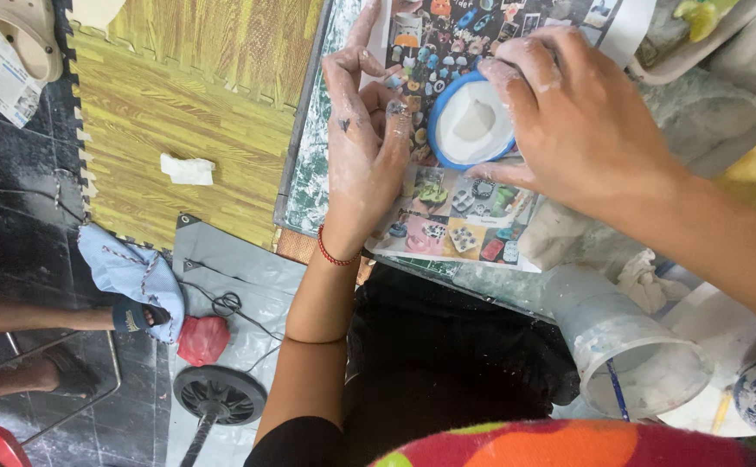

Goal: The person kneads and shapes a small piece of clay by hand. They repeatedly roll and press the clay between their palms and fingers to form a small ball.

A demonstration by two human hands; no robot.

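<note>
Over blue mould (471,124) — right fingers (529,69) curled, touching

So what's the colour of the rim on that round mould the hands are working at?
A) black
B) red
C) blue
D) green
C: the round mould has a bright blue rim around white material, with the right hand over its edge and the left hand beside it on the printed picture sheet.
</note>
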